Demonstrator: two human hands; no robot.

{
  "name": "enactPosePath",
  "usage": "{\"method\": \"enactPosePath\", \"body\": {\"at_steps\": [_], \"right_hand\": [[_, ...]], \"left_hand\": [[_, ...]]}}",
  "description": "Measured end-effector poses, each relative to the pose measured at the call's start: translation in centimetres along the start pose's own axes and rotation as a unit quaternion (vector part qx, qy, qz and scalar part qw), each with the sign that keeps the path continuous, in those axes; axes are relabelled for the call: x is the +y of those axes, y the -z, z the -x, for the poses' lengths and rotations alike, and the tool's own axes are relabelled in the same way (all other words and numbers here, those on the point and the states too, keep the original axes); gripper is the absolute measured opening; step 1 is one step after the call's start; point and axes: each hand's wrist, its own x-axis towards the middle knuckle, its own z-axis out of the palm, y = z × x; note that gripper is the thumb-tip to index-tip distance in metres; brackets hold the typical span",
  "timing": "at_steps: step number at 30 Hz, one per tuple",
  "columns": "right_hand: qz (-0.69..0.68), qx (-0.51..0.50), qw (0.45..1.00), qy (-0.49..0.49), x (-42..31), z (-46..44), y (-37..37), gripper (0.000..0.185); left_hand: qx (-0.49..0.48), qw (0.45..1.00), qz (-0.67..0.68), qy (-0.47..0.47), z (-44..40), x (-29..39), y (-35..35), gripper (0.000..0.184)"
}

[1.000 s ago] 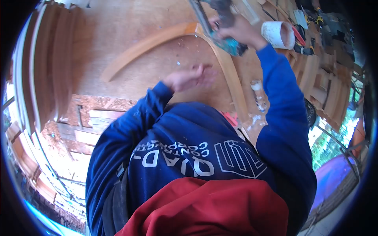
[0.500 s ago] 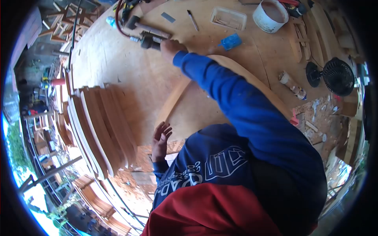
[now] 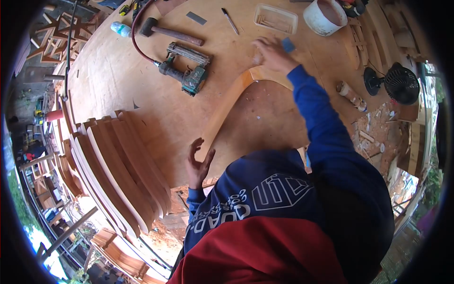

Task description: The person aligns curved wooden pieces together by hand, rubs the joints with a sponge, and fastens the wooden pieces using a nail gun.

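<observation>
My left hand (image 3: 198, 163), its fingers spread, is at the near end of a curved wooden piece (image 3: 228, 105); whether it touches the wood I cannot tell. This piece meets a second curved wooden piece (image 3: 274, 75) at its far end, forming an arch. My right hand (image 3: 274, 55) is over the arch's top, slightly blurred, with thumb and fingers apart. Partly behind that hand shows a blue object (image 3: 288, 45), its kind unclear. An air nail gun (image 3: 187, 71) with a red hose lies left of the arch.
A mallet (image 3: 172, 33), a pen (image 3: 230, 21), a plastic tray (image 3: 276, 20) and a white bucket (image 3: 324, 18) are at the back. Stacked curved wooden pieces (image 3: 120, 170) stand left. On the right are a cylindrical container (image 3: 351, 96) and a small black fan (image 3: 401, 84).
My right hand has let go of the nail gun, which now lies on the table, and has moved right to the blue object. My left hand stays near the curved piece's end.
</observation>
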Motion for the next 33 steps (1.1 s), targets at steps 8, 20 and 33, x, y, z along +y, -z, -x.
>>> {"method": "enactPosePath", "body": {"at_steps": [8,20,33], "right_hand": [[0.134,-0.034,0.989,0.046,7.1,1.8,1.7,0.06],[-0.012,-0.055,0.981,-0.186,-11.0,7.9,-1.6,0.035],[-0.044,-0.089,0.977,-0.187,-11.0,9.8,-1.5,0.041]], "left_hand": [[-0.049,0.974,-0.123,-0.181,-9.4,-0.6,-4.9,0.067],[-0.109,0.975,-0.095,-0.169,-9.9,-2.4,-5.7,0.065],[-0.101,0.975,-0.1,-0.173,-10.1,-3.4,-6.5,0.063]]}}
